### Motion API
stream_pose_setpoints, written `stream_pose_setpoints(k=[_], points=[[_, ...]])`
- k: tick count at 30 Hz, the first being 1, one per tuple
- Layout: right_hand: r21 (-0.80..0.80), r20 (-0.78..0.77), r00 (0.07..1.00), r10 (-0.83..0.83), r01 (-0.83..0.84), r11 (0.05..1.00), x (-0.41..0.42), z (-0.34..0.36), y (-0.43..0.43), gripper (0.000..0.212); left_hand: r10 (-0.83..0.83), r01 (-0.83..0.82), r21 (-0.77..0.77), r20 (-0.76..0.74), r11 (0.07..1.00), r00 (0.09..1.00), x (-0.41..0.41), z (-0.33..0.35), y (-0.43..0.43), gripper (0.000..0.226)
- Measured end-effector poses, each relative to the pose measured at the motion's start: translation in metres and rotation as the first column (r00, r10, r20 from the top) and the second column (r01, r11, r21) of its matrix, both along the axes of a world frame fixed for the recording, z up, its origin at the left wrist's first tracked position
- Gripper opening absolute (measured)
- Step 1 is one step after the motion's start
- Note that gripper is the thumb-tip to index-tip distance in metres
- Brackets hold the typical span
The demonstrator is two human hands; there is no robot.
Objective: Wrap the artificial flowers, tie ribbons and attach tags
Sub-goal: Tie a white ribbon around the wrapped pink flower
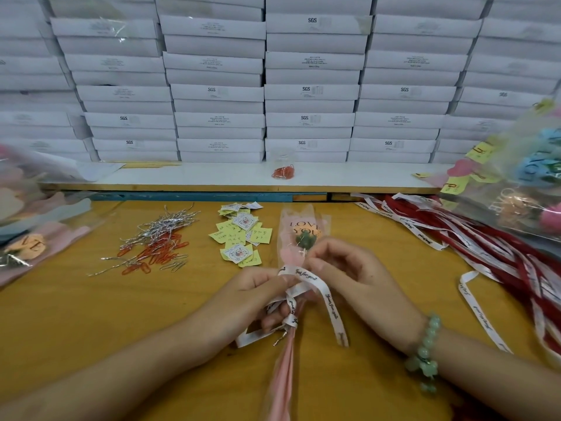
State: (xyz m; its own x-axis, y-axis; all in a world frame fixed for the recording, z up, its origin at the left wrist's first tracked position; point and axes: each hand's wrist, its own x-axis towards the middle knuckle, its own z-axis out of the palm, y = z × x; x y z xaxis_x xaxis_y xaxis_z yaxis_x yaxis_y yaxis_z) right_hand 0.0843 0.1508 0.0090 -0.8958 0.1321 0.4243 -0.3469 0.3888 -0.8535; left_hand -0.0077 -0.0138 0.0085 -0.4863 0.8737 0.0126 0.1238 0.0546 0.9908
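While both hands work at the neck of the wrapped flower [303, 229] lying between them, I'd call this the ribbon-tying step. Left hand [258, 294] pinches the printed ribbon [303, 273] loops, and right hand [343, 268] pinches its top end. Next it probably needs snugging the bow, then grabbing a tag [239, 235] from just beyond the left hand. It's an orange wooden table [91, 314] with white boxes [309, 95] stacked behind.

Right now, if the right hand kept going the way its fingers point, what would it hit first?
The right hand, pinching the ribbon, points left with its fingertips at the wrapped flower, so that comes first. Beyond it probably lie the yellow tags, though depth is unclear.
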Motion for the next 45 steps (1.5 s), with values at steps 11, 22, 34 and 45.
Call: stream_pose_setpoints(k=[11,22,34,45], points=[[-0.137,-0.006,0.998,0.067,-0.068,0.988,-0.001,-0.002,-0.001,0.038,0.002,-0.002,-0.035,-0.017,0.999,1.0,0.0,-0.001,0.001,0.047],[0.047,-0.004,0.999,0.052,-0.052,0.998,0.002,0.004,-0.002,0.02,-0.03,0.029,-0.013,-0.117,0.999,0.993,-0.002,-0.004,0.0,0.042],[0.404,-0.038,0.999,0.001,0.015,0.915,0.006,0.008,-0.007,0.01,-0.005,-0.008,-0.064,-0.205,0.998,0.979,-0.006,-0.01,-0.001,0.026],[0.609,-0.065,0.997,-0.046,0.076,0.789,0.004,0.012,-0.002,0.003,-0.073,0.07,-0.03,-0.12,0.997,0.99,-0.007,-0.008,-0.001,0.022]])
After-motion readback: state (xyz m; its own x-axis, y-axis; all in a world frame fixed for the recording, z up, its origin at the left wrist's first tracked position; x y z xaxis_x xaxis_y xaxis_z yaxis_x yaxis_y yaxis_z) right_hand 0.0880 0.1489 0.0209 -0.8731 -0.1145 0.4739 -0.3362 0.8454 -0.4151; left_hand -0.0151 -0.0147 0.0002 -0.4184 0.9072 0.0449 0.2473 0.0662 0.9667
